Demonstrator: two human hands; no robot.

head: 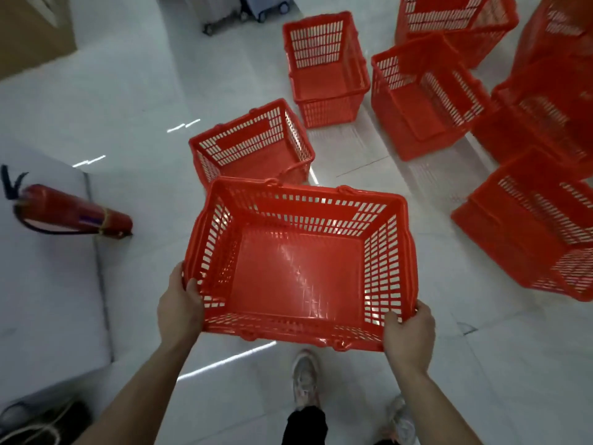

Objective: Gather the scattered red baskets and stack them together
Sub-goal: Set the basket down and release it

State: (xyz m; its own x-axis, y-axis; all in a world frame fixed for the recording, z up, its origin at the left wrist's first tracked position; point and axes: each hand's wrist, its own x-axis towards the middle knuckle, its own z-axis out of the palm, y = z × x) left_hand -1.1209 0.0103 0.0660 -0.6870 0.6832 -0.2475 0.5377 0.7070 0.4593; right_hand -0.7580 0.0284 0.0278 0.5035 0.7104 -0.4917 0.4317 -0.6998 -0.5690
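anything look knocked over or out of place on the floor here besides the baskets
Yes: a red fire extinguisher with a black hose lies on its side on the white floor at the left, rather than standing upright. Several red plastic baskets at the right sit tilted and crowded against each other. The hands grip one red slotted basket level.

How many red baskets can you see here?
8, maybe more beyond the frame: one held in both hands, one just beyond it, one further back, one mid-right, one top, three along the right edge.
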